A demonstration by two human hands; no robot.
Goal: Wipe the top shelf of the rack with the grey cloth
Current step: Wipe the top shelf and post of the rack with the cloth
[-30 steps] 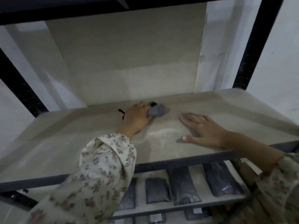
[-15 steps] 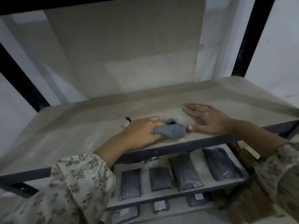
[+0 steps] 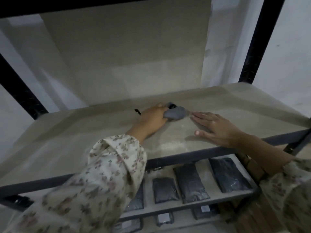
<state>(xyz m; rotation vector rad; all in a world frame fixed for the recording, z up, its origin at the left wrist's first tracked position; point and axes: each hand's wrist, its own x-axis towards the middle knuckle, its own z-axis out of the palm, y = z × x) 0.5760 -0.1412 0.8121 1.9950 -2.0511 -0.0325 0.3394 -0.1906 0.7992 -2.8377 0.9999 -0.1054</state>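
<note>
1. From my remote seat, I see the left hand [image 3: 154, 117] clenched round the grey cloth [image 3: 175, 113]. The cloth is bunched into a wad at the centre of the frame and sits on the top shelf [image 3: 67, 140] close to its back edge.
2. The right hand [image 3: 217, 126] lies flat on the shelf just right of the cloth, fingers straight, grasping nothing.
3. My first worry is the wad itself. Bunched so tightly, it probably meets the board in a narrow strip, so streaks could be left. Pale dusty patches show below centre, near the front edge.
4. The cloth and the right fingertips [image 3: 195, 117] are almost touching. A stroke to the right would run into them, and the board under that palm would go unwiped.
5. A small dark mark [image 3: 137, 111] lies left of the left hand. I cannot tell what it is, and a stroke that way might smear or drag it.
6. Dust swept over the front edge would land on the dark packets [image 3: 188, 182] on the lower shelf, low in the frame.
7. The floral sleeve [image 3: 109, 174] hangs low over the front of the board and could trail through wiped areas.
</note>
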